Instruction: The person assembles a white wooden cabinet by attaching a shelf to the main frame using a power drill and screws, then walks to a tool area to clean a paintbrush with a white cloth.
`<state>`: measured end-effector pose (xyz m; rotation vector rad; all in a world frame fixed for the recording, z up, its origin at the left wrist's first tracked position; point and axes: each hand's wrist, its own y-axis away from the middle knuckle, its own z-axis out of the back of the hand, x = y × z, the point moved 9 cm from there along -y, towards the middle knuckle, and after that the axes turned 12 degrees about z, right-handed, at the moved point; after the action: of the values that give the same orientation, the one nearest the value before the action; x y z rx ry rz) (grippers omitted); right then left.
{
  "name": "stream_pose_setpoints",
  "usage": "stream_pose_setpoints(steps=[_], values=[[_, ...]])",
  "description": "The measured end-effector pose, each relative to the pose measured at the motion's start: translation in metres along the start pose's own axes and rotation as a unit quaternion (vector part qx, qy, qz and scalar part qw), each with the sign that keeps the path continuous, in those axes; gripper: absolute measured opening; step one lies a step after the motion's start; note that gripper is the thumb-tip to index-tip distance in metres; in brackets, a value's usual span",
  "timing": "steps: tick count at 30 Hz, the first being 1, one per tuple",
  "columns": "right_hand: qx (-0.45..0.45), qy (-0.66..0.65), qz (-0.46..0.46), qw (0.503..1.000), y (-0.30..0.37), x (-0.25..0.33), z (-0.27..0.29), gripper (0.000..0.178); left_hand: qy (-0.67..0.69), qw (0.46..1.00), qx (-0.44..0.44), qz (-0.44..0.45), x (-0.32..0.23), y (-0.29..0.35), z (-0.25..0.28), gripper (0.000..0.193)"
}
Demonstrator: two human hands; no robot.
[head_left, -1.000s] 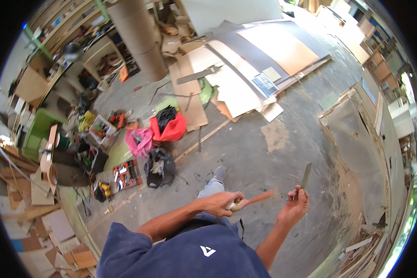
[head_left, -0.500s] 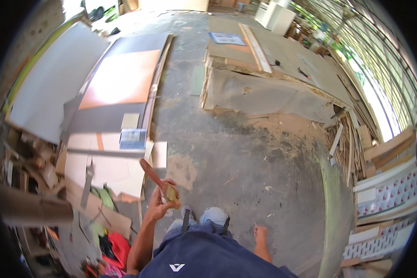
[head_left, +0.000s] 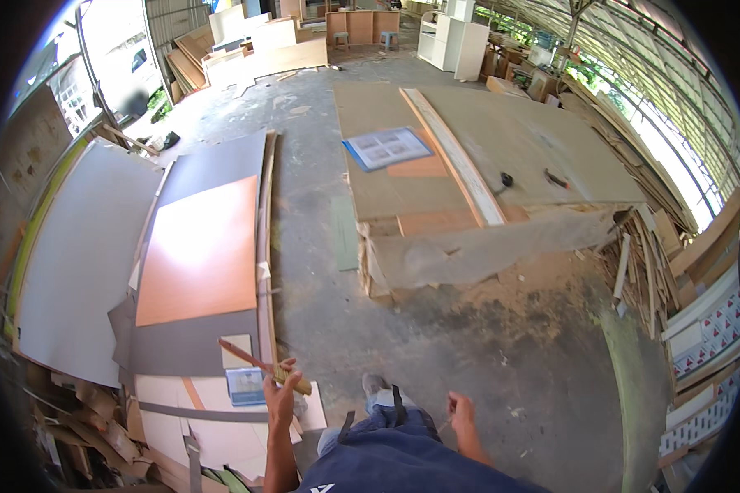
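Note:
My left hand point(head_left: 279, 393) is closed around a tool with a long reddish-brown handle point(head_left: 240, 354) and a yellowish, block-like part point(head_left: 292, 380); its exact kind does not show. The handle points away to the left, over the white-topped sheets. A clear item below those fingers is too blurred to name. My right hand point(head_left: 462, 412) hangs low over the floor, fingers curled; whether something small is in them is hidden. Nearest the left hand are a blue-edged booklet point(head_left: 246, 386) and a small beige square point(head_left: 236, 349) on the stacked boards.
Stacked boards point(head_left: 208, 154) with an orange sheet point(head_left: 199, 271) lie to the left. On the right, a large board-topped stack point(head_left: 543, 144) bears a long strip point(head_left: 455, 156), a blue folder point(head_left: 386, 149) and small tools. Wood scraps point(head_left: 643, 255) lean beyond it. Concrete floor point(head_left: 304, 246) runs between.
The view has tilted up and ahead, showing more of the far end. The tool remains in my left hand and now lies more level. My right hand has come up slightly.

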<state>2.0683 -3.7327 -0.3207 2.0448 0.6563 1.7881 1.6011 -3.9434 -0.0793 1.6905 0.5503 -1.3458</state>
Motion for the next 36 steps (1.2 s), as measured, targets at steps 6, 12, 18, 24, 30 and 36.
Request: stream_pose_setpoints(steps=[6,12,18,24,30,36], values=[[0.281,0.010,0.085,0.956,-0.098,0.209,-0.375,0.010,0.025,0.993,-0.117,0.017,-0.055,-0.091,0.046,0.017],[0.397,-0.047,0.117,0.909,-0.153,0.271,-0.628,0.007,0.131,0.959,-0.244,0.049,-0.067,-0.213,0.100,0.033],[0.302,-0.150,0.105,0.935,-0.226,0.308,-0.753,0.010,0.094,0.970,-0.225,0.009,-0.194,-0.429,0.099,0.025],[0.206,-0.141,0.180,0.951,-0.300,0.386,-0.828,0.006,0.070,0.997,0.013,-0.013,-0.346,-0.663,-0.012,0.017],[0.148,-0.104,0.280,0.943,-0.393,0.463,-0.925,0.006,0.001,0.960,0.279,-0.035,-0.425,-0.830,-0.185,0.020],[0.154,-0.069,0.296,0.940,-0.518,0.525,-1.055,0.008,0.065,0.926,0.365,0.068,-0.472,-0.974,-0.273,0.022]])
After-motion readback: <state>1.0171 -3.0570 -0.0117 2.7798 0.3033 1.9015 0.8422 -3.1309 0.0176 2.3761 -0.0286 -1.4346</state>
